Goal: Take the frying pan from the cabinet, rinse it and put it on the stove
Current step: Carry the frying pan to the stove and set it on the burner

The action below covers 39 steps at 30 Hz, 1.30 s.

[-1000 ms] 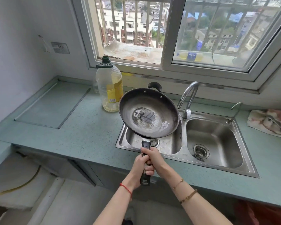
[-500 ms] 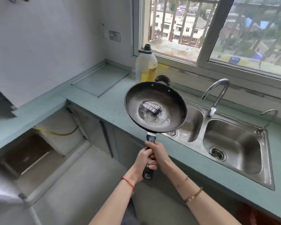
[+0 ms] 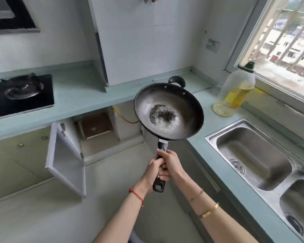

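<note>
Fingers (image 3: 162,166) of both our hands are wrapped tight around the black handle of the frying pan (image 3: 168,111). Our left hand (image 3: 152,171) grips lower on the handle, our right hand (image 3: 171,163) just above it, the two touching. From the head view, we hold the pan up in the air in front of us, tilted so its inside faces us, with a speckled wet patch at its middle and a small loop handle at the far rim. It hangs over the floor at the corner of the blue-green counter (image 3: 88,97), touching nothing but our hands.

To the left, on the counter, sits the black stove (image 3: 21,93), well apart from the pan. Below the counter a white cabinet door (image 3: 65,158) stands open. To the right lies the steel double sink (image 3: 253,155), and beyond it an oil bottle (image 3: 233,92) stands upright by the window (image 3: 284,42). A red string circles our left wrist; gold bracelets ring our right forearm.
</note>
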Each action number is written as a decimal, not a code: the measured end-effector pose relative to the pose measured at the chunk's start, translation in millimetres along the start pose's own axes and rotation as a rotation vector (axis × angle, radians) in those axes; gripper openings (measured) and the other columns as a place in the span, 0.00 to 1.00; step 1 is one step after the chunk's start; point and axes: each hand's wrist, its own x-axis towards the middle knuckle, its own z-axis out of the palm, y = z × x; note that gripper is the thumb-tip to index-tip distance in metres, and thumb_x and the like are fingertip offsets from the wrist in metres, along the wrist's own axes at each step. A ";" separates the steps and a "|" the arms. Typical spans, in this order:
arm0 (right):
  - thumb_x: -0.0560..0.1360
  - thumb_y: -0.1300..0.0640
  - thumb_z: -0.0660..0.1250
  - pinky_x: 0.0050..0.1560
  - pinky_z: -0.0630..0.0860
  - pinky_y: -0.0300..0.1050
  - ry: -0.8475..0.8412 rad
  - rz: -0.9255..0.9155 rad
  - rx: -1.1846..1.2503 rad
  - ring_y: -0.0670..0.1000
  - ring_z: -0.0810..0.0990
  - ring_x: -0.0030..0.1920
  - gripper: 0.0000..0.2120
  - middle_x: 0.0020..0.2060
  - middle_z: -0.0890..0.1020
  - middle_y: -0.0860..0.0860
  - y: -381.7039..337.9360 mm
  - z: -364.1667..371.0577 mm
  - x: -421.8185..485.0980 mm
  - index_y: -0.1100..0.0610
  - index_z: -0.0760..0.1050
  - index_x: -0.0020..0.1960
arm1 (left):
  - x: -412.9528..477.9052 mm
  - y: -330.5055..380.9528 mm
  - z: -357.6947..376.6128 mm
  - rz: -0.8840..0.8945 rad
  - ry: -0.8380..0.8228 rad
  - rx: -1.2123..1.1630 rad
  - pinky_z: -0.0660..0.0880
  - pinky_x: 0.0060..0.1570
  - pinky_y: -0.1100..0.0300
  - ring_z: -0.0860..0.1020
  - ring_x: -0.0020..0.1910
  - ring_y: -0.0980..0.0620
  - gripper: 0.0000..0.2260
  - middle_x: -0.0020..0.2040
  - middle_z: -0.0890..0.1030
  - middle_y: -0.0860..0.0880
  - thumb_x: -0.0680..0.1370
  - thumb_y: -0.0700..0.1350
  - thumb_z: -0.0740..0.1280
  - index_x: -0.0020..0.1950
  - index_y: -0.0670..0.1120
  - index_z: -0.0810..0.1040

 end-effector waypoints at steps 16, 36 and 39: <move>0.79 0.52 0.66 0.18 0.63 0.32 -0.363 -0.056 -0.175 0.43 0.66 0.15 0.10 0.24 0.66 0.49 -52.5 279.3 38.7 0.58 0.72 0.44 | -39.1 150.4 -216.5 0.214 0.327 -0.112 0.57 0.16 0.69 0.61 0.16 0.60 0.15 0.24 0.63 0.53 0.83 0.38 0.53 0.36 0.45 0.67; 0.78 0.54 0.66 0.18 0.64 0.34 -0.591 -0.068 -0.317 0.47 0.66 0.15 0.12 0.20 0.66 0.48 -143.4 511.0 137.1 0.61 0.71 0.41 | 8.6 321.3 -388.3 0.326 0.521 -0.254 0.57 0.14 0.69 0.60 0.14 0.61 0.20 0.18 0.61 0.54 0.83 0.40 0.53 0.31 0.46 0.62; 0.78 0.55 0.66 0.18 0.64 0.34 -0.628 -0.074 -0.345 0.48 0.66 0.15 0.13 0.18 0.66 0.47 -166.4 539.7 165.5 0.61 0.70 0.39 | 29.8 351.4 -407.1 0.343 0.536 -0.284 0.58 0.14 0.69 0.60 0.14 0.61 0.20 0.19 0.62 0.54 0.83 0.40 0.54 0.31 0.46 0.62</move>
